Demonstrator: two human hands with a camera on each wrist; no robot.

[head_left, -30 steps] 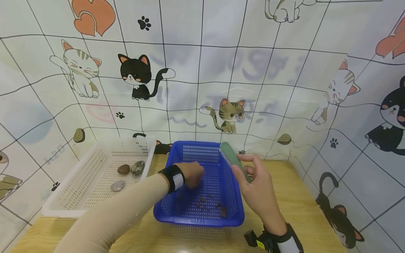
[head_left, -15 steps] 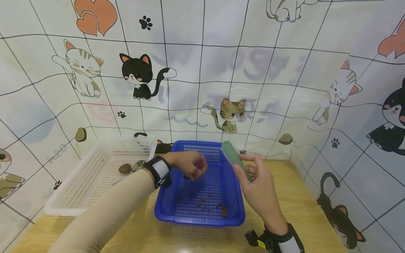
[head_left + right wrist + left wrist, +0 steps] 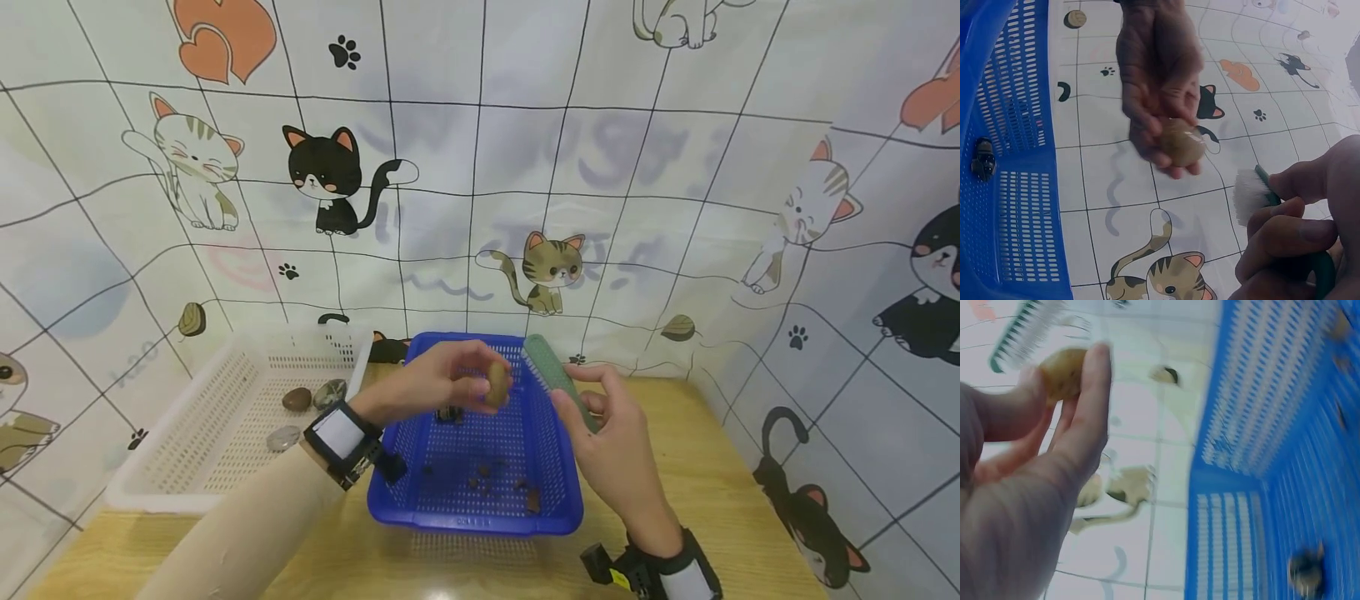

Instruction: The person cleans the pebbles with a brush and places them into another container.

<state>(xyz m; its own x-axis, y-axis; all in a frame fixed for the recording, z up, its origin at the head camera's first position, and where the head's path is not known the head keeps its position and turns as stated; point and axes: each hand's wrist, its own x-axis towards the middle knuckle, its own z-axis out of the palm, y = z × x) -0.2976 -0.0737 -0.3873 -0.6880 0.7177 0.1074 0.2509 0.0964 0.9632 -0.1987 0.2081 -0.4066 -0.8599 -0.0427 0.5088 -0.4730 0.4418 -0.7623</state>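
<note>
My left hand (image 3: 442, 379) pinches a rounded yellow-brown stone (image 3: 497, 383) between thumb and fingers, above the blue basket (image 3: 480, 525). In the right wrist view the stone (image 3: 1182, 144) looks smooth and shiny. My right hand (image 3: 611, 450) grips a green brush (image 3: 551, 362) at the basket's right side, its white bristles (image 3: 1249, 195) facing left toward the stone. Stone and brush are apart. Down in the blue basket lies a dark stone (image 3: 450, 414), partly hidden under my left hand, with several small brown bits (image 3: 483, 472) nearer the front.
On the left stands a white basket (image 3: 161, 500) holding a brown stone (image 3: 297, 400), a greenish patterned stone (image 3: 330, 393) and a pale grey one (image 3: 282, 438). Both baskets sit on a wooden table (image 3: 660, 417). A cat-printed wall covering (image 3: 427, 200) rises behind them.
My left hand has risen out of the blue basket with the yellow-brown stone and turned so the stone shows near the brush. The right hand and brush have stayed nearly still.
</note>
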